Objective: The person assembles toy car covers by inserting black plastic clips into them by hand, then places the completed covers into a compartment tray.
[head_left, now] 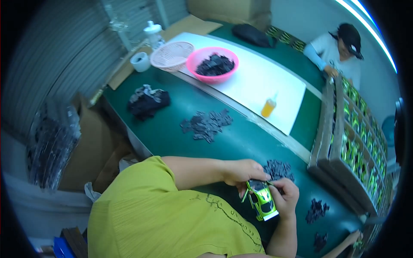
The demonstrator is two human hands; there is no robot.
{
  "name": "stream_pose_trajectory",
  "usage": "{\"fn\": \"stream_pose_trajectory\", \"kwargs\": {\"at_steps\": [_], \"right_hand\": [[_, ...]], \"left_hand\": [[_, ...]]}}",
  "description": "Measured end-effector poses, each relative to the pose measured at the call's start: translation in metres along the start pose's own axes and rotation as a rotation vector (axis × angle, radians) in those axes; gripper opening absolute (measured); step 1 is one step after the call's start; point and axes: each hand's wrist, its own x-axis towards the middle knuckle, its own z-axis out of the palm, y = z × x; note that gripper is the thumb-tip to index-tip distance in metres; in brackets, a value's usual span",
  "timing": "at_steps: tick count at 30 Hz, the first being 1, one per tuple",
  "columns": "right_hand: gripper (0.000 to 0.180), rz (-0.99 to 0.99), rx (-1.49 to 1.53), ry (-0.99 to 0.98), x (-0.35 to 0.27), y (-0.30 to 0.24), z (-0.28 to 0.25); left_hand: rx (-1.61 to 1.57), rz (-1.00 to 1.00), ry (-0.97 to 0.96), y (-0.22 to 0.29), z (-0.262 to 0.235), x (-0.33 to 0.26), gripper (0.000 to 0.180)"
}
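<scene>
A bright green toy car (263, 204) with dark windows is held between my two hands, close in front of my body. My left hand (246, 173) is closed around its far end. On the other side, my right hand (287, 193) grips the same end with thumb and fingers bent. Whether a small part sits between the fingertips I cannot make out. Just beyond the hands lies a heap of small black parts (278, 169) on the green table (172, 148).
More black pieces (207, 124) and a dark cloth (148, 102) lie farther left. A pink bowl (211, 79), a woven basket (172, 55) and an amber bottle (269, 107) stand beyond. Divided cartons (348, 159) hold green cars, right. A co-worker (340, 53) is behind; another person's hand (355, 237) shows lower right.
</scene>
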Motion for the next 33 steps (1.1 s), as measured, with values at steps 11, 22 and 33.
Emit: {"fn": "stream_pose_trajectory", "kwargs": {"at_steps": [11, 22, 33], "right_hand": [[0.010, -0.042, -0.006, 0.020, 0.000, 0.001, 0.000], [0.011, 0.121, 0.176, 0.028, -0.004, 0.002, 0.003], [0.012, 0.276, 0.430, 0.069, -0.001, 0.002, -0.001]], "left_hand": [[0.061, 0.052, 0.012, 0.004, 0.011, -0.002, 0.033], [-0.051, 0.041, 0.007, 0.007, 0.005, -0.009, 0.030], [-0.071, 0.077, 0.053, 0.016, 0.009, -0.013, 0.023]]}}
